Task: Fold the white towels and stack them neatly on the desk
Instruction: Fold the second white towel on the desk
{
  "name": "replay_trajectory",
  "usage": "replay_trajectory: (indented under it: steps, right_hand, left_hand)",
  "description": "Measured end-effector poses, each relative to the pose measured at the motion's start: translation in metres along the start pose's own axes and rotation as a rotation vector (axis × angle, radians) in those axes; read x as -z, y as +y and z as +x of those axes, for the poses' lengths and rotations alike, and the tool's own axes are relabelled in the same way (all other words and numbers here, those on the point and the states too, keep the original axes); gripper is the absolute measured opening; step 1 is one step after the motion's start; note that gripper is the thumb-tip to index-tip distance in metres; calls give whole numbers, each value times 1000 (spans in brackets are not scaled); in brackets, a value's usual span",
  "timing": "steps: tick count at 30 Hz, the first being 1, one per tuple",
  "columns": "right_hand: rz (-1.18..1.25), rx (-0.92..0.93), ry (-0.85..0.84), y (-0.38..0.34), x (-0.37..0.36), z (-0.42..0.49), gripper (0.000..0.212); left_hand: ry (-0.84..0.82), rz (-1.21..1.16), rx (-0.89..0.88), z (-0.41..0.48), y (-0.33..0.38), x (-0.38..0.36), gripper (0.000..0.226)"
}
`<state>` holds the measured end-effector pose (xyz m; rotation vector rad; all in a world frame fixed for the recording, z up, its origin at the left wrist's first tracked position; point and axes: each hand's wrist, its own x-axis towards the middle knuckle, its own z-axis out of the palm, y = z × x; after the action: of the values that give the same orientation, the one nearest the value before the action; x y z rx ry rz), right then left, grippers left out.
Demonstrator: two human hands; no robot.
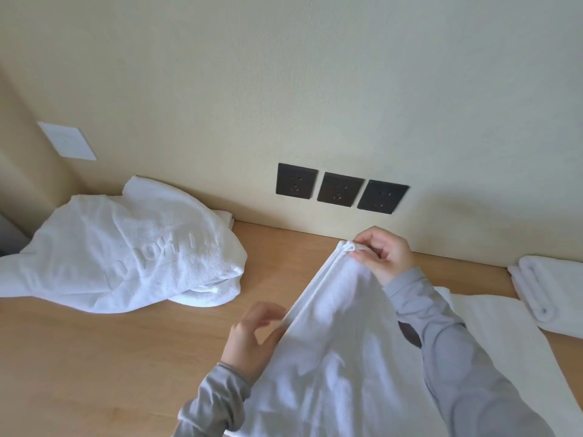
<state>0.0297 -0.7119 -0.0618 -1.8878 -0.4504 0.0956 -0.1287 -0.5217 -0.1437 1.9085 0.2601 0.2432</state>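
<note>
The right hand (383,257) is pinching the far corner of the white terry towel (340,357). The left hand (252,335) is clamping its fingers on the near-left edge, apparently aligning the layers above the light wooden desk (94,357).

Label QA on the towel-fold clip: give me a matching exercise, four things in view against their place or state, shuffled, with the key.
Things
1. crumpled towel
2. held towel
3. folded towel
4. dark sockets

Places or states
A. on the wall above the desk
B. lying neat at the desk's right end
C. pinched along its edge by the left hand and the right hand
D. heaped at the desk's left end

Pairs: 1-D, 2-C, 3-B, 4-A
</note>
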Motion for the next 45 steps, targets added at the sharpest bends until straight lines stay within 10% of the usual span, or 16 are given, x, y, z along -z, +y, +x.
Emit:
replay_trajectory:
  steps: [5, 16, 24, 32, 37, 45]
  right_hand:
    - [-6, 26, 53, -4, 10, 4, 27]
    - [39, 93, 329, -28, 81, 14, 25]
    - [115, 166, 669, -57, 153, 22, 33]
    - [204, 369, 864, -140, 248, 20, 28]
    - [292, 707, 1012, -211, 313, -4, 21]
    - [282, 720, 950, -258, 317, 17, 26]
  left_hand:
    - [6, -23, 56, 1, -5, -2, 59]
    - [-238, 216, 119, 3, -28, 13, 23]
    - [-18, 50, -238, 80, 73, 29, 39]
    - [25, 365, -926, 157, 268, 58, 68]
    - [388, 479, -1282, 167, 386, 94, 37]
    - [503, 634, -1294, 187, 440, 123, 52]
